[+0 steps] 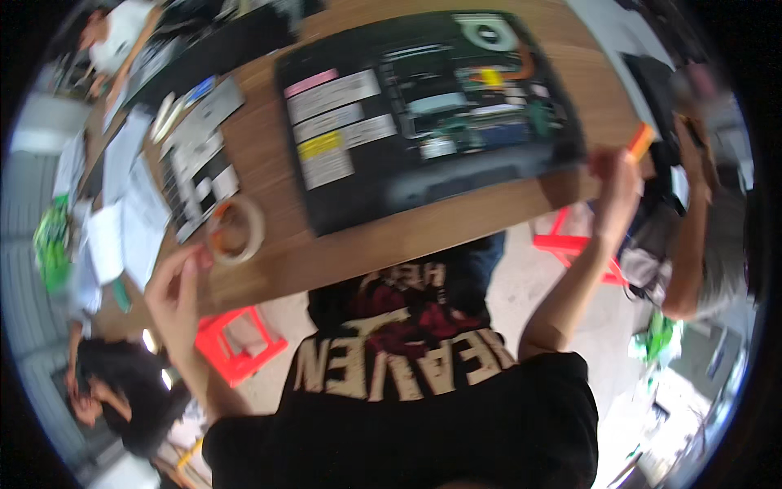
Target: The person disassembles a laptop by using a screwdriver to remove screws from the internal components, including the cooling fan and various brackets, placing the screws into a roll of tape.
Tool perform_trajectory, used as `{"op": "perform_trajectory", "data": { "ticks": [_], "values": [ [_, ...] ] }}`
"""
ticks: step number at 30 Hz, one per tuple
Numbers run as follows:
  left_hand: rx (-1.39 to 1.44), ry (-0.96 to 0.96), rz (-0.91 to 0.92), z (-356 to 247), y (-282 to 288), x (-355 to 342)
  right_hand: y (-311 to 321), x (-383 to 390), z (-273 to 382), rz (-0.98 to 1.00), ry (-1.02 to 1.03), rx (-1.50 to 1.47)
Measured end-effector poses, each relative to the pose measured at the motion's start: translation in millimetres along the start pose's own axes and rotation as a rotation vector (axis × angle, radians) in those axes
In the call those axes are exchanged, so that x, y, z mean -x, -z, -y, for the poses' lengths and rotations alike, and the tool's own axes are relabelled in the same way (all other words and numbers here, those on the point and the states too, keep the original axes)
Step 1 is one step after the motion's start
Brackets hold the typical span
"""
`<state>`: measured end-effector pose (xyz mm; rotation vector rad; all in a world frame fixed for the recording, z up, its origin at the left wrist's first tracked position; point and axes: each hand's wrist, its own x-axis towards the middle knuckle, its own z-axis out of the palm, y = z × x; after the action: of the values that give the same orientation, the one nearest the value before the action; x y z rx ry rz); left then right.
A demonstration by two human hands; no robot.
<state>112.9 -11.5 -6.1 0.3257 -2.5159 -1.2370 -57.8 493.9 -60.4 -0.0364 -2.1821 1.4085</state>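
An opened laptop base (371,183) lies underside up on the wooden table, with its circuit board, a round fan (487,34) and several stickers in sight. Beyond its right corner, my right hand (617,191) is closed around a slim orange-handled tool (641,141); its far end is hidden or too blurred to make out. My left hand (175,281) hovers by the table's front left edge, fingers bent and apart, with nothing visible in it. Close beside those fingertips is a roll of tape (254,232), apart from the laptop.
Left of the laptop are a grey and black keyboard part (199,175) and white papers (134,204). Red stools (236,346) stand below the table's front edge. Another person's arm (691,220) is close on the right; more people are at the left.
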Motion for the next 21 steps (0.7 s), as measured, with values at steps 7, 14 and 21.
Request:
{"op": "perform_trajectory", "data": {
  "ticks": [7, 14, 21],
  "values": [
    [-0.311, -0.103, 0.089, 4, -10, -31, 27, 31, -7, 0.060, -0.143, -0.545],
    [-0.194, -0.080, 0.100, 24, -27, -41, 17, 42, -1, 0.260, -0.159, -0.533],
    [-0.391, -0.139, 0.113, 30, -39, -53, 9, 46, 12, 0.231, -0.209, -0.554]
  ]
}}
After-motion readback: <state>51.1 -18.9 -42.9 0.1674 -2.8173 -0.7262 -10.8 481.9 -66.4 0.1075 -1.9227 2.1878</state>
